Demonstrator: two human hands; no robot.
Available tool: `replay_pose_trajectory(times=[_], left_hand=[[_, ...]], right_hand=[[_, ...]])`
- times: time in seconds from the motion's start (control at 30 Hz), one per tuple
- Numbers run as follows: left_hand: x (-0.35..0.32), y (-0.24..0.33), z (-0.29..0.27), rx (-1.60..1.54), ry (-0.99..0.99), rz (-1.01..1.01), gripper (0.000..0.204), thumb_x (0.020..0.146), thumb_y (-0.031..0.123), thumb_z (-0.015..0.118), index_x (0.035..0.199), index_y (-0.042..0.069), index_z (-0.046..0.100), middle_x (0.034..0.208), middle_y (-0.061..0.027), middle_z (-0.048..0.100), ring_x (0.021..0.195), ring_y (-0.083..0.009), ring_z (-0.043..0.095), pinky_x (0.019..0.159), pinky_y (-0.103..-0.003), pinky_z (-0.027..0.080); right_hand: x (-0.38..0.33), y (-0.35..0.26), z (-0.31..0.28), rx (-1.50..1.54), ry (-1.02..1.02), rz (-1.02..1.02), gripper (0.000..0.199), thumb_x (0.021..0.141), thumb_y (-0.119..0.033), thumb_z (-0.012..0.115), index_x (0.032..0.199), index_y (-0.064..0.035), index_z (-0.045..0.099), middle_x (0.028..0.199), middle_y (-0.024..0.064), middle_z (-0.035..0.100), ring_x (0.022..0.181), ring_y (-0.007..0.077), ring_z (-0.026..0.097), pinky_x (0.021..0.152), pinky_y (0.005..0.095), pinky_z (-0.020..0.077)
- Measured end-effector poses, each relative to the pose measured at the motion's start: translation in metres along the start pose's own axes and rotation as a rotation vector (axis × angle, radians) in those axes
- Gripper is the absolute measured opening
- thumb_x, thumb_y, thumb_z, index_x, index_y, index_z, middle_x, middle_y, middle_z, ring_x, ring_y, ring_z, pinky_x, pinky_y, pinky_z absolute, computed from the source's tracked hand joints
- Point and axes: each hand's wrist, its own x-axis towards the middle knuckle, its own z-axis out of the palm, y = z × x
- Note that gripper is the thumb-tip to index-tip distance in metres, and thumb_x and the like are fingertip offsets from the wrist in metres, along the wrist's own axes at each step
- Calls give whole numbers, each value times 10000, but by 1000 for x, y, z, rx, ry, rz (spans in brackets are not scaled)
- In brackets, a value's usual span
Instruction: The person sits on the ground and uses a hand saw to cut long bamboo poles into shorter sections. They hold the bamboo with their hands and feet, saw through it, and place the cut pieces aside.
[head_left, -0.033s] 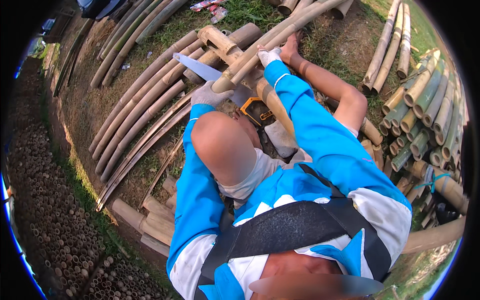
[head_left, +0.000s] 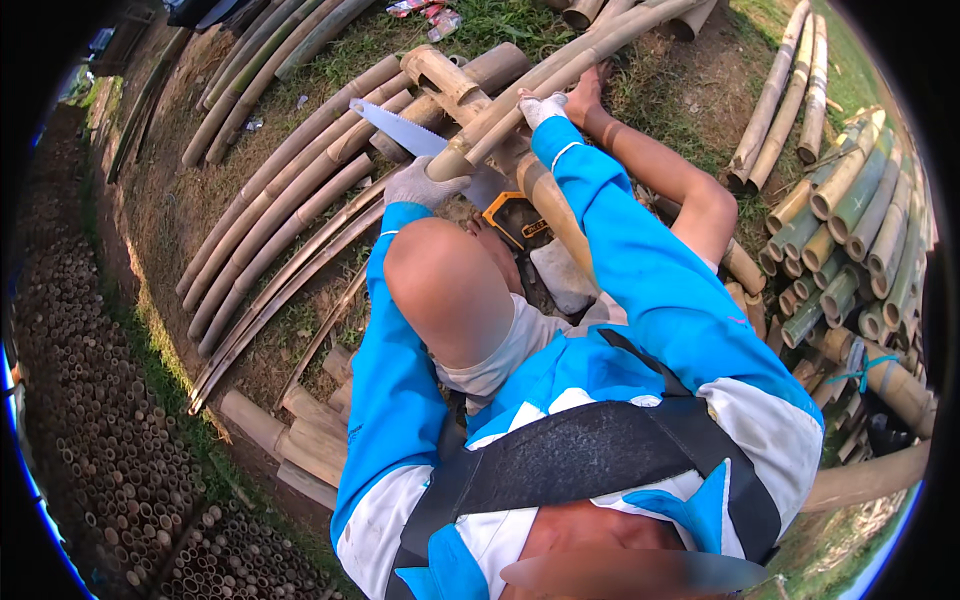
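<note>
Nothing moved: both hands [head_left: 425,183] [head_left: 543,107] grip, seemingly, bamboo pole [head_left: 560,80] above saw [head_left: 400,130].

Both blue-sleeved arms reach forward, the gloved left hand [head_left: 422,184] curled shut in a grasp, the gloved right hand [head_left: 542,107] stretched further out, fingers folded closed.

saw handle [head_left: 517,222] half hidden, left hand [head_left: 424,184] grip unclear
</note>
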Motion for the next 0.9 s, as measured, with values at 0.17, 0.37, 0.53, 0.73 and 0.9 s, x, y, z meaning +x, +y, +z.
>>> replay_pose_trajectory(times=[0.17, 0.37, 0.53, 0.73, 0.9], left_hand=[[17, -4, -3, -49, -1, 18, 874, 663, 770, 804, 1277, 153, 734, 1179, -164, 763, 1122, -356, 714, 968, -462, 542], [27, -17, 3, -116, 41, 74, 914, 679, 841, 750, 1265, 140, 749, 1175, -187, 758, 1115, -373, 714, 974, -470, 551], [28, -20, 2, -147, 77, 107, 771, 749, 708, 799, 1244, 119, 764, 1108, -172, 778, 1042, -349, 740, 933, -446, 564], [21, -6, -1, 116, 233, 165, 941, 703, 847, 734, 1324, 141, 701, 1213, -166, 734, 1109, -381, 705, 969, -488, 553], [17, 30, 5, -28, 249, 173, 927, 734, 746, 786, 1429, 155, 622, 1315, -169, 706, 1232, -363, 666, 1062, -449, 512]], right_hand=[[-18, -24, -20, -154, -22, -51, 1120, 843, -629, 758, 1531, 98, 253, 1404, 344, 560, 1226, 435, 626, 994, 493, 524], [-33, -39, -26, -262, -32, -97, 1193, 821, -726, 720, 1547, 100, 257, 1433, 339, 557, 1275, 445, 606, 1046, 495, 495], [-41, -53, -30, -330, -41, -112, 1259, 802, -807, 689, 1561, 102, 261, 1458, 335, 554, 1317, 453, 589, 1090, 497, 471], [-46, -63, -30, -490, -20, -89, 1312, 807, -867, 613, 1585, 110, 212, 1455, 335, 561, 1334, 450, 583, 1094, 498, 474], [-47, -63, -32, -491, -30, -13, 1299, 814, -870, 593, 1577, 115, 225, 1484, 345, 527, 1346, 471, 565, 1109, 505, 467]])
